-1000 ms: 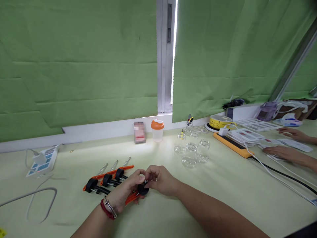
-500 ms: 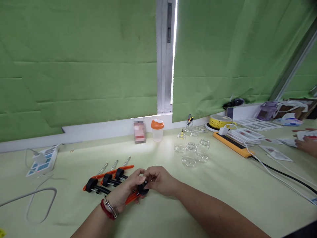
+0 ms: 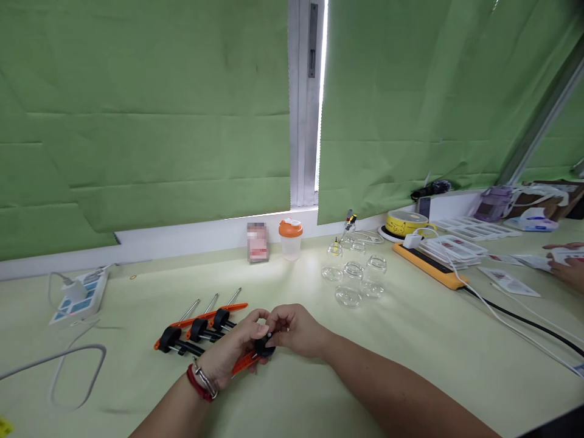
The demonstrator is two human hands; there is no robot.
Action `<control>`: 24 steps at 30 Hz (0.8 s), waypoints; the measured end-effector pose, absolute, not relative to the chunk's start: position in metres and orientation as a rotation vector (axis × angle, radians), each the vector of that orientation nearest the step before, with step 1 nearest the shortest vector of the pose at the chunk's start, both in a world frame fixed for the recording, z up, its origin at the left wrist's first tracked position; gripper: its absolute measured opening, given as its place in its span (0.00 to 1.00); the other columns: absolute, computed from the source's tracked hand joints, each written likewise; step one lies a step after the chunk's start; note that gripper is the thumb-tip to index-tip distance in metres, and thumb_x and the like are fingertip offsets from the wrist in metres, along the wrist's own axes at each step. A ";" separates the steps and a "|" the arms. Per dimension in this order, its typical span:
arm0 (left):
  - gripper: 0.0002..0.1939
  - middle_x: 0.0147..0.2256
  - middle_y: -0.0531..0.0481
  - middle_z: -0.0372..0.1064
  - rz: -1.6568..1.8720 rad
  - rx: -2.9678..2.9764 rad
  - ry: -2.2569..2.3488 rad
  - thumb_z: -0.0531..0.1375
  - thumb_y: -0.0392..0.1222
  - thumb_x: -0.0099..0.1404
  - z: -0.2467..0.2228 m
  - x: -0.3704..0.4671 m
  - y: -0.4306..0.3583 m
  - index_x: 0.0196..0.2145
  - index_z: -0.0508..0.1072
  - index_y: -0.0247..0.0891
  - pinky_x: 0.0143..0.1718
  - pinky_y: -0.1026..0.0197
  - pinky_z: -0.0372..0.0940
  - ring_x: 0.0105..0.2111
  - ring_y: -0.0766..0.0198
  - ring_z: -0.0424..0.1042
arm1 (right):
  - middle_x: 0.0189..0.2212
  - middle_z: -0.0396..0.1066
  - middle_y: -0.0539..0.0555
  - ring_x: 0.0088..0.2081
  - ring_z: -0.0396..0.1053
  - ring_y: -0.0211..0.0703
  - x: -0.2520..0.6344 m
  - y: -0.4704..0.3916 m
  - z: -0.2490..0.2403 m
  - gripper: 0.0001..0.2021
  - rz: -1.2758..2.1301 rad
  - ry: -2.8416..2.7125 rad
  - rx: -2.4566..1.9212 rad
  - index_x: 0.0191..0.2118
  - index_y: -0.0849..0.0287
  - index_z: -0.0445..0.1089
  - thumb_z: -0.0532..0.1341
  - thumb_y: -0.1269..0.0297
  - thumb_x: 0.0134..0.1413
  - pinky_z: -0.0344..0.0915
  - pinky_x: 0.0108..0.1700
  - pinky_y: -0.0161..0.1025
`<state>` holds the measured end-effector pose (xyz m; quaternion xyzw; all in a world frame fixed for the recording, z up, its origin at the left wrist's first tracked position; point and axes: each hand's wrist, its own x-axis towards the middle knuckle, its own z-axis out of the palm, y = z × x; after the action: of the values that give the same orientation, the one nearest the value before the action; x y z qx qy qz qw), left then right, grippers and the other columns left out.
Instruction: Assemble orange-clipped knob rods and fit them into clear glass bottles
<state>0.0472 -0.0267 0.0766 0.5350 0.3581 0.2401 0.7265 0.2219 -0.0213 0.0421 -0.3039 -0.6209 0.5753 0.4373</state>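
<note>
My left hand is closed around an orange-and-black part, with its orange strip sticking out below the fingers. At the front of that part is a black round cap. My right hand pinches at this cap with thumb and fingers, and the fingertips partly hide it. Just left of my hands lie several similar pieces with black round caps, black stems and thin metal rods. Orange strips lie among them.
Several clear glass jars stand right of centre, near an orange-lidded cup. An orange power strip and cables lie further right. Another person's hand holds papers at the right edge. A white power strip sits left.
My hands stay almost in place, with only a slight shift of the right fingers at the black cap. The other person's hand at the right has moved slightly.
</note>
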 end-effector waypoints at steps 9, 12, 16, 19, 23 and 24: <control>0.17 0.29 0.52 0.64 0.530 1.165 0.783 0.57 0.54 0.58 0.078 0.048 -0.027 0.40 0.62 0.41 0.20 0.66 0.54 0.25 0.64 0.68 | 0.23 0.64 0.45 0.26 0.63 0.34 0.221 -0.022 0.041 0.16 1.393 -1.553 -0.806 0.25 0.60 0.62 0.70 0.62 0.35 0.60 0.30 0.33; 0.17 0.29 0.52 0.64 0.530 1.167 0.793 0.56 0.53 0.58 0.079 0.048 -0.027 0.40 0.62 0.41 0.21 0.66 0.54 0.25 0.63 0.68 | 0.22 0.63 0.45 0.24 0.61 0.33 0.221 -0.021 0.041 0.13 1.396 -1.592 -0.818 0.26 0.60 0.64 0.69 0.63 0.37 0.59 0.29 0.33; 0.16 0.29 0.51 0.64 0.527 1.173 0.790 0.56 0.53 0.59 0.078 0.048 -0.027 0.40 0.62 0.41 0.21 0.65 0.55 0.25 0.63 0.68 | 0.23 0.63 0.45 0.25 0.61 0.33 0.220 -0.021 0.041 0.14 1.377 -1.581 -0.811 0.27 0.59 0.63 0.69 0.63 0.37 0.59 0.28 0.32; 0.17 0.30 0.51 0.64 0.526 1.171 0.792 0.56 0.53 0.59 0.077 0.047 -0.026 0.41 0.62 0.42 0.21 0.65 0.54 0.26 0.63 0.68 | 0.23 0.63 0.45 0.26 0.62 0.33 0.220 -0.020 0.040 0.15 1.392 -1.566 -0.783 0.25 0.59 0.61 0.69 0.63 0.36 0.59 0.29 0.32; 0.16 0.30 0.51 0.64 0.524 1.172 0.795 0.55 0.53 0.60 0.076 0.047 -0.026 0.41 0.62 0.42 0.21 0.66 0.54 0.26 0.62 0.69 | 0.22 0.62 0.44 0.25 0.60 0.33 0.220 -0.020 0.037 0.14 1.399 -1.568 -0.780 0.26 0.59 0.62 0.69 0.63 0.38 0.59 0.29 0.32; 0.15 0.29 0.51 0.64 0.524 1.174 0.799 0.55 0.53 0.60 0.076 0.047 -0.026 0.41 0.62 0.42 0.21 0.66 0.54 0.26 0.62 0.69 | 0.22 0.62 0.44 0.25 0.60 0.33 0.221 -0.020 0.037 0.14 1.398 -1.573 -0.780 0.26 0.59 0.62 0.69 0.63 0.38 0.59 0.29 0.32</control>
<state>0.0472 -0.0258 0.0761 0.5327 0.3626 0.2377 0.7268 0.2205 -0.0203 0.0368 -0.3133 -0.6315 0.5611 0.4338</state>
